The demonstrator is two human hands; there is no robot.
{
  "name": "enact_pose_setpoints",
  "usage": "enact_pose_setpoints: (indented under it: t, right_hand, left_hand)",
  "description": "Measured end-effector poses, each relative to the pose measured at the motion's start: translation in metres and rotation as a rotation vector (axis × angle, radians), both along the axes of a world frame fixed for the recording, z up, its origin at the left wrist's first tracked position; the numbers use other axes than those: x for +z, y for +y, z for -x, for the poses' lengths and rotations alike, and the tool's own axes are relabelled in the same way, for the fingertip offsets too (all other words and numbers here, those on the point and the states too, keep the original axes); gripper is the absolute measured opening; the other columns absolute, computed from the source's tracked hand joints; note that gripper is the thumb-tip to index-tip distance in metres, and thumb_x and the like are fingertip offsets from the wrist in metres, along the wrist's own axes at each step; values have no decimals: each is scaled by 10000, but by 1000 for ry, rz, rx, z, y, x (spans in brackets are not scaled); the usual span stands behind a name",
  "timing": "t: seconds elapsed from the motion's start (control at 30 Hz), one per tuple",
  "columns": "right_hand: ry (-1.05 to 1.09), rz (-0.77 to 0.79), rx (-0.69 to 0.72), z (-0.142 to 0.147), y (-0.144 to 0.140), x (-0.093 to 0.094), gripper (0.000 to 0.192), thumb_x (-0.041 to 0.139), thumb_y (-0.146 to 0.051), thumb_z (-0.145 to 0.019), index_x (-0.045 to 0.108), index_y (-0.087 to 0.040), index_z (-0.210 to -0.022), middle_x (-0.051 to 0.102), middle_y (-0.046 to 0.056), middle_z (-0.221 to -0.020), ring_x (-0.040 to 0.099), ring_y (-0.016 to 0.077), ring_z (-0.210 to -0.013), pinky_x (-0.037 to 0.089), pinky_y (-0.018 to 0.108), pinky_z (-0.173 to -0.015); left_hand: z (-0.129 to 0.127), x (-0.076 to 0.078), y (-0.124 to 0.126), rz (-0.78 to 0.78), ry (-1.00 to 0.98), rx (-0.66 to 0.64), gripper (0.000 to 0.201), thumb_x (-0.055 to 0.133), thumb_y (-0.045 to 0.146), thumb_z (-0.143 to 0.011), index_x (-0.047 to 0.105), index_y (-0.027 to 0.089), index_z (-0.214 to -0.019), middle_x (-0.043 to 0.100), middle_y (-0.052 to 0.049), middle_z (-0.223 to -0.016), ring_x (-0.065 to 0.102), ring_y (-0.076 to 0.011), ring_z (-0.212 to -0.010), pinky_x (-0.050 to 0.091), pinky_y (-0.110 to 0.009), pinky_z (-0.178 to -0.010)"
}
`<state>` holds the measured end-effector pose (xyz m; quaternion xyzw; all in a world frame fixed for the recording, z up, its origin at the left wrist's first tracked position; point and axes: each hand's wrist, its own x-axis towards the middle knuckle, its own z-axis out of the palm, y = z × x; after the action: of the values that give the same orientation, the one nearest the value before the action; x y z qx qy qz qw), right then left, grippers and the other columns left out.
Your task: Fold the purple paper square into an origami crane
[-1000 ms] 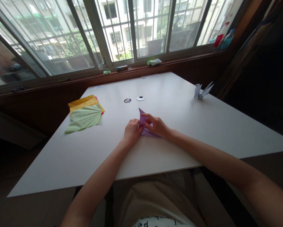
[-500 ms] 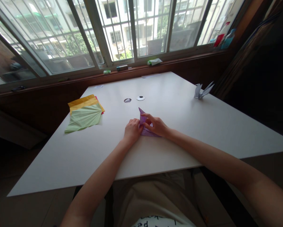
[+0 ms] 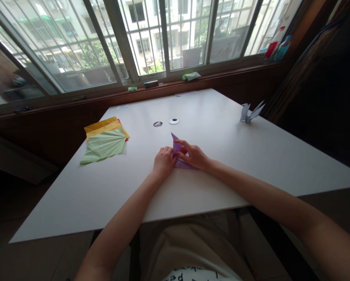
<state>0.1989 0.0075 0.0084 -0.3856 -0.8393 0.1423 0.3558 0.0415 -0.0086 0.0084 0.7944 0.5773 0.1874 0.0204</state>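
Observation:
A folded sheet of purple origami paper [image 3: 184, 165] lies on the white table [image 3: 119, 203] in front of me, one pointed corner sticking up toward the window. My left hand [image 3: 164, 159] is closed on its left edge, with the fingers curled and the thumb at the paper. From the other side my right hand [image 3: 194, 154] grips the paper, its index finger near the upper point and its thumb lower, by the left thumb. Both hands cover part of the folds.
Creased light green paper [image 3: 104, 146] lies over yellow paper [image 3: 100, 125] on the left. Beyond my hands are two round discs, one patterned [image 3: 157, 124] and one white with a black spot [image 3: 174, 121]. A grey folded paper crane [image 3: 249, 113] stands at the right edge.

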Motion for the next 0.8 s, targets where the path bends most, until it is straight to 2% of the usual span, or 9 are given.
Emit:
enact_pose_setpoints:
  t: [0.8]
  right_hand:
    - [-45, 57, 17, 0, -2, 3, 420, 495, -184, -790, 405, -184, -1200, 586, -28, -665, 528, 109, -567, 391, 217, -583]
  left_hand:
    - [0, 2, 0, 3, 21, -13, 168, 434, 300, -849, 519, 170, -915, 597, -65, -957, 505, -196, -941, 421, -295, -771]
